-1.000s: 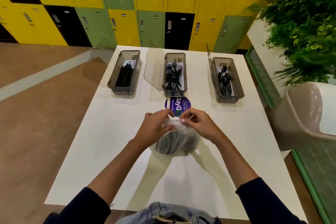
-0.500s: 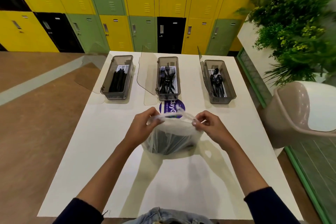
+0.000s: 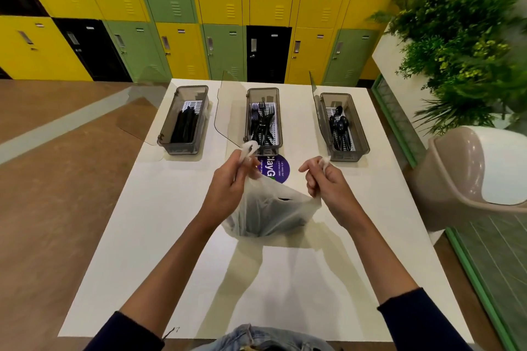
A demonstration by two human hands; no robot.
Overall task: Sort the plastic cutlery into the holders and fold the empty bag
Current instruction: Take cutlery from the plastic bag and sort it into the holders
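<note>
Bag: the translucent white plastic bag (image 3: 268,208) is being held upright on the middle of the white table (image 3: 171,222), with dark contents being dimly shown through the film.
Left hand: one bag handle is being pinched in the curled fingers of the left hand (image 3: 231,182).
Right hand: the other handle is being gripped by the right hand (image 3: 325,182), well apart from the left.
Holders: along the far edge, black knives are being kept in the smoky grey left holder (image 3: 182,148), forks in the middle holder (image 3: 263,90), and spoons in the right holder (image 3: 349,154).
Sticker: the round purple sticker (image 3: 281,169) is being partly covered by the bag.
</note>
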